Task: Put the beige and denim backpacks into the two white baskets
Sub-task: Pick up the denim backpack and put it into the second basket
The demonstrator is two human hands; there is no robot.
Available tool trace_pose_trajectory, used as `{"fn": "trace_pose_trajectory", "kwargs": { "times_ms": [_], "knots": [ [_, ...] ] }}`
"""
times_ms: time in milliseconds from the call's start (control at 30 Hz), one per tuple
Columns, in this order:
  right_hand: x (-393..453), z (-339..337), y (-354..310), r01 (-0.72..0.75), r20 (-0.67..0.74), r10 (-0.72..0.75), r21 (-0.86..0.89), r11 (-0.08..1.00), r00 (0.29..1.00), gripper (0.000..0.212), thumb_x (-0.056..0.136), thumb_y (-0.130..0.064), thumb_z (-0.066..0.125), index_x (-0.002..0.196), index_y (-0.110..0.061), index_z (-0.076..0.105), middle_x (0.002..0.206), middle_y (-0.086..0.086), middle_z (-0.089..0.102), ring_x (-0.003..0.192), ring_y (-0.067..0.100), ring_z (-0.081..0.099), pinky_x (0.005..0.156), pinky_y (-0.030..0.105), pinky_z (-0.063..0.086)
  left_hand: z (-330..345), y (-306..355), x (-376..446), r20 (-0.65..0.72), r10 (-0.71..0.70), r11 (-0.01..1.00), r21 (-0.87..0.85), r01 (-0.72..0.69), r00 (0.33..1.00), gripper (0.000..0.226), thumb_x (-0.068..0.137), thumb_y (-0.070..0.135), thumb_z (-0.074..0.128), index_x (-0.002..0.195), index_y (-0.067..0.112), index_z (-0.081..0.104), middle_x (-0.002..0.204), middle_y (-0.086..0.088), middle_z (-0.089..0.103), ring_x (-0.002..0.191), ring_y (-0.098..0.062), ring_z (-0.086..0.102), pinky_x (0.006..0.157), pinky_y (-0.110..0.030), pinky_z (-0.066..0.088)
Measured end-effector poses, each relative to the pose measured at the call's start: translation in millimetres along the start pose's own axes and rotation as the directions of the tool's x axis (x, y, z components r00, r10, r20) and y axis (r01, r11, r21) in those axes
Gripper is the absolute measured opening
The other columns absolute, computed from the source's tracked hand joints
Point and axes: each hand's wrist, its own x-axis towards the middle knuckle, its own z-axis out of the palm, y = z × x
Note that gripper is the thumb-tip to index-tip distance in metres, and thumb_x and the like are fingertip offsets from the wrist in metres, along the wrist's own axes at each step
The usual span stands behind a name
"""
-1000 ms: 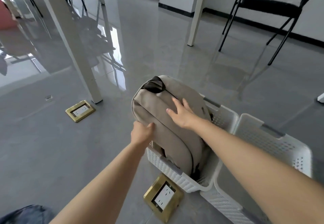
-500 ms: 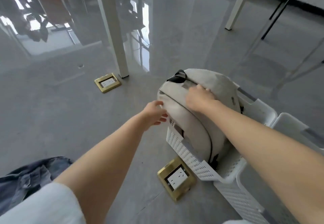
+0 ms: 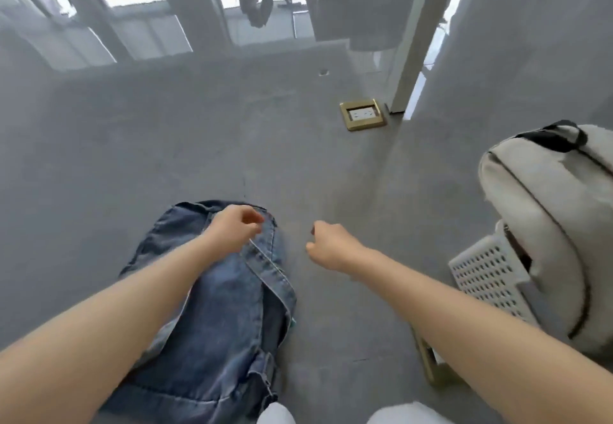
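The left hand (image 3: pixel 234 227) hangs over the top end of the denim backpack (image 3: pixel 212 294), fingers loosely bent and holding nothing, and the right hand (image 3: pixel 330 245) is loosely curled and empty over the bare floor (image 3: pixel 166 144) just beside it. The denim bag lies flat and floppy on the floor, so it looks soft and light; I would grab it at the top edge. The beige backpack (image 3: pixel 544 224) already stands in a white basket (image 3: pixel 484 271) at the right.
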Motion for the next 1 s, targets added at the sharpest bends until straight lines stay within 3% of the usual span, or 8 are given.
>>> {"fn": "trace_pose_trajectory", "kwargs": {
  "times_ms": [100,200,333,500,667,800,900,1000],
  "knots": [
    [17.7,47.0,-28.8,0.061,0.098,-0.064,0.030,0.998,0.993,0.040,0.095,-0.035,0.045,0.122,-0.005,0.048,0.127,0.019,0.056,0.111,0.037,0.056,0.091,0.041,0.049,-13.1,-92.3,-24.4,-0.283,-0.021,0.984,0.165,0.070,0.959,0.020,0.082,0.005,0.063,0.100,0.008,0.072,0.102,-0.014,0.070,0.097,-0.032,0.065,0.088,-0.035,0.048],
    [17.6,84.6,-48.7,0.217,-0.073,-0.220,-0.046,0.975,0.973,0.033,0.094,-0.032,0.050,0.114,-0.006,0.048,0.120,0.015,0.054,0.106,0.036,0.053,0.080,0.041,0.046,-15.6,-153.3,-46.4,-0.389,-0.118,0.966,0.168,0.196,0.913,0.035,0.079,0.028,0.074,0.109,0.010,0.068,0.115,-0.016,0.061,0.113,-0.037,0.054,0.101,-0.042,0.041],
    [6.8,126.1,-72.1,0.430,-0.321,-0.597,-0.460,0.777,0.735,0.029,0.067,-0.015,0.074,0.091,-0.010,0.059,0.094,0.010,0.057,0.075,0.030,0.056,0.052,0.036,0.049,-1.2,-185.8,-67.4,-0.293,-0.315,0.895,0.224,0.385,0.903,0.103,0.062,0.080,0.060,0.144,0.023,0.037,0.151,-0.008,0.034,0.139,-0.033,0.030,0.114,-0.046,0.024],
    [-0.5,154.0,-83.3,0.160,-0.157,-0.243,-0.411,0.897,0.957,0.081,0.087,-0.052,0.057,0.139,0.001,0.025,0.130,0.015,0.035,0.114,0.035,0.040,0.076,0.040,0.050,17.4,-173.5,-68.2,-0.113,-0.422,0.818,0.380,0.431,0.900,0.136,0.047,0.096,0.047,0.153,0.031,-0.010,0.161,-0.003,-0.019,0.147,-0.038,-0.016,0.114,-0.060,-0.007],
    [8.3,156.0,-82.6,-0.024,-0.149,-0.048,-0.448,0.894,0.988,0.097,0.083,-0.064,0.054,0.137,0.010,0.021,0.126,0.023,0.038,0.107,0.036,0.045,0.076,0.038,0.052,-0.5,-190.3,-62.7,-0.267,-0.484,0.735,0.393,0.553,0.833,0.124,0.063,0.082,0.057,0.152,0.026,-0.010,0.162,-0.010,-0.016,0.145,-0.046,-0.009,0.113,-0.063,-0.002],
    [24.7,147.8,-76.4,-0.096,-0.139,0.053,-0.326,0.941,0.989,0.085,0.081,-0.061,0.059,0.130,0.003,0.032,0.130,0.019,0.045,0.116,0.034,0.048,0.084,0.039,0.050,-28.1,-209.7,-62.3,-0.354,-0.643,0.665,0.181,0.724,0.679,0.082,0.082,0.053,0.061,0.143,0.008,0.030,0.144,-0.023,0.043,0.130,-0.042,0.042,0.108,-0.053,0.031],
    [29.3,148.2,-75.8,-0.072,-0.109,0.040,-0.304,0.950,0.993,0.065,0.090,-0.048,0.056,0.130,-0.002,0.034,0.135,0.018,0.047,0.123,0.035,0.043,0.090,0.040,0.045,-23.9,-203.3,-61.8,-0.379,-0.515,0.716,0.302,0.629,0.769,0.029,0.088,0.023,0.054,0.112,0.007,0.058,0.123,-0.021,0.061,0.112,-0.040,0.057,0.093,-0.044,0.043],
    [22.9,149.4,-75.4,0.081,-0.085,-0.122,-0.378,0.922,0.989,0.036,0.095,-0.023,0.053,0.125,-0.009,0.040,0.134,0.015,0.048,0.121,0.037,0.042,0.086,0.041,0.041,-17.6,-190.4,-62.9,-0.437,-0.432,0.760,0.295,0.580,0.789,0.023,0.087,0.013,0.049,0.106,0.007,0.061,0.116,-0.023,0.064,0.106,-0.041,0.060,0.084,-0.041,0.045]
  ]
}}
